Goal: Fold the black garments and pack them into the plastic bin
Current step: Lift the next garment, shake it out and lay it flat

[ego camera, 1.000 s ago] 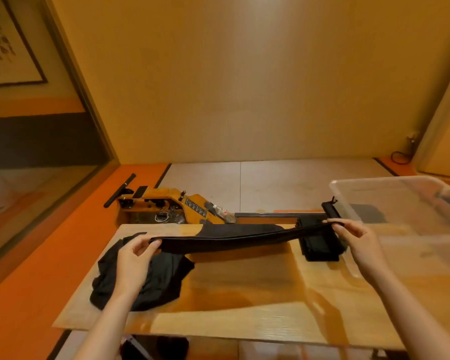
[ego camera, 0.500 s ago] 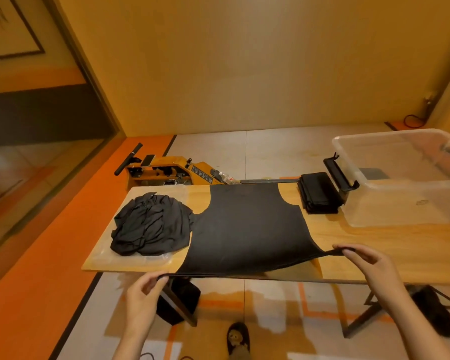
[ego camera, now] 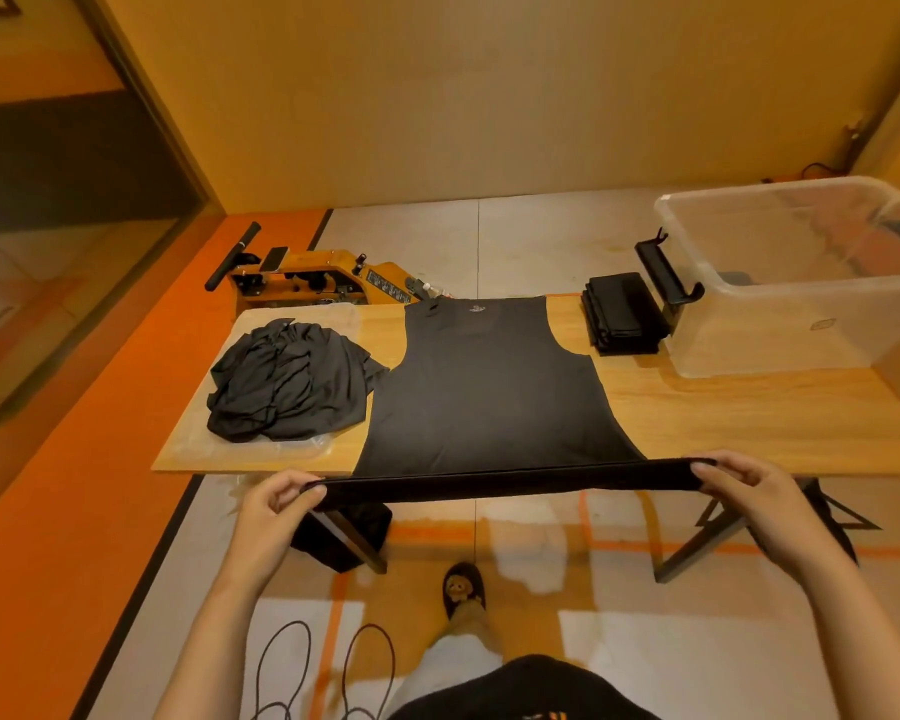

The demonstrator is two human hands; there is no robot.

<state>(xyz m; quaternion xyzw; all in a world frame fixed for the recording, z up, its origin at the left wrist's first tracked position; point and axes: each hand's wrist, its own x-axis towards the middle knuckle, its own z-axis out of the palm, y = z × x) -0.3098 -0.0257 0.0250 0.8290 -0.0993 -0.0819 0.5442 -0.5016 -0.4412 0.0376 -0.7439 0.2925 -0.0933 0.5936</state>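
**Two hands on the hem, top laid out flat**

Both your hands are pinching the bottom hem of the black sleeveless top (ego camera: 484, 387), one at each corner. Your left hand (ego camera: 268, 504) has its fingers (ego camera: 310, 491) curled over the left corner. The fingers (ego camera: 707, 467) of your right hand (ego camera: 744, 491) are clamped the same way on the right corner. The hem is pulled taut between them, just off the near edge of the worktop (ego camera: 749, 418). The rest of the top lies spread flat on the wood, neck end pointing away from you.

Right up against its left side there's a crumpled pile of black garments (ego camera: 287, 387) sitting on a clear plastic sheet (ego camera: 302, 449). Toward the far right, a folded black stack (ego camera: 622, 314) sits just beside the plastic bin (ego camera: 801, 324), which has a black latch (ego camera: 668, 275) on the end facing the stack. Can't tell what's in the bin. There's a yellow machine (ego camera: 323, 280) on the floor behind the worktop.
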